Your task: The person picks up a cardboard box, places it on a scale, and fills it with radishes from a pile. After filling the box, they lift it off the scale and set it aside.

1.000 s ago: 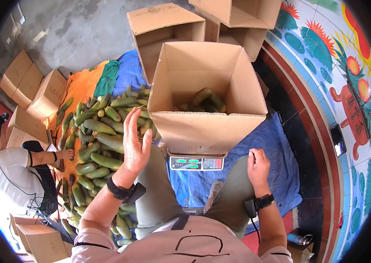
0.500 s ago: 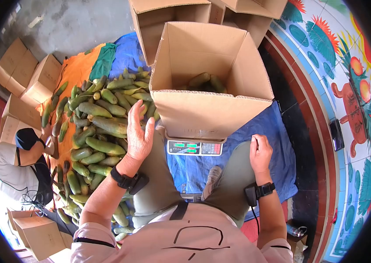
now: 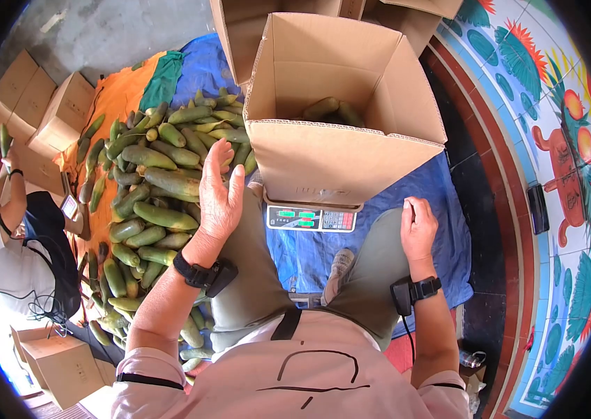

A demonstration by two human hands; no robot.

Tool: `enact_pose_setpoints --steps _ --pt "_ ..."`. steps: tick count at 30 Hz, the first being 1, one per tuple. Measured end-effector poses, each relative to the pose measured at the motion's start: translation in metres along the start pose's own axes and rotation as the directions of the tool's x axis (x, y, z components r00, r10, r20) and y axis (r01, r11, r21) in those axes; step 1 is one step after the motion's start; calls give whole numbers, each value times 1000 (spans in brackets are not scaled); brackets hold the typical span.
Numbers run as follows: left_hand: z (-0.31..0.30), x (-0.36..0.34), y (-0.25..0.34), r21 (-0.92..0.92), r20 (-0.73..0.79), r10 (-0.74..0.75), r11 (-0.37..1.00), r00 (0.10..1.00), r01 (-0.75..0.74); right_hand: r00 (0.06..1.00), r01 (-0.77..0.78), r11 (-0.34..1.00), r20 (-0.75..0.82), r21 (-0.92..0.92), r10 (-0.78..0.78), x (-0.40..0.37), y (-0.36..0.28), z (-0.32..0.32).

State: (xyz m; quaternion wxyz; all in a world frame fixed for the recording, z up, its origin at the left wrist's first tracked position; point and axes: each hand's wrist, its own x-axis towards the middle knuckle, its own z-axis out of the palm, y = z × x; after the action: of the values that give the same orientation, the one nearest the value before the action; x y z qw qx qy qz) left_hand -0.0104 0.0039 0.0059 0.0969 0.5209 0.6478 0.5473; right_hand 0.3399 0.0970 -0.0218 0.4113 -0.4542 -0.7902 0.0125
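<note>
My left hand (image 3: 220, 202) is raised with its fingers apart and nothing in it, beside the pile of long green vegetables (image 3: 163, 183). Over my right knee, my right hand (image 3: 418, 227) has its fingers curled together, and whether they hold anything is hidden. Between and beyond my hands a large open cardboard box (image 3: 341, 160) stands on a digital scale (image 3: 311, 217) with a lit green display. A few green vegetables (image 3: 334, 109) lie at the bottom of the box, partly in shadow.
On the left a co-worker (image 3: 16, 258) holds up a green vegetable (image 3: 5, 141). Cardboard boxes (image 3: 65, 115) stand at the far left, others (image 3: 229, 35) behind the large box. Blue sheeting (image 3: 442, 237) covers the floor. A painted wall (image 3: 560, 174) curves along the right.
The co-worker has leaned back and lifted a vegetable. The large box and scale appear slightly higher in view. My hands have barely moved.
</note>
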Motion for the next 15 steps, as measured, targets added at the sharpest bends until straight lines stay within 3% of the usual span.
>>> enact_pose_setpoints --steps 9,12,15 --pt "1 -1 0 -26 -11 13 1000 1000 -13 1000 -4 999 -29 54 6 4 -14 5" --pt "8 -1 -10 -146 -32 3 989 999 -8 999 -38 992 4 118 38 5 -21 6" --pt "5 2 -8 -37 46 63 997 997 -61 999 6 975 -38 220 3 10 -37 8"
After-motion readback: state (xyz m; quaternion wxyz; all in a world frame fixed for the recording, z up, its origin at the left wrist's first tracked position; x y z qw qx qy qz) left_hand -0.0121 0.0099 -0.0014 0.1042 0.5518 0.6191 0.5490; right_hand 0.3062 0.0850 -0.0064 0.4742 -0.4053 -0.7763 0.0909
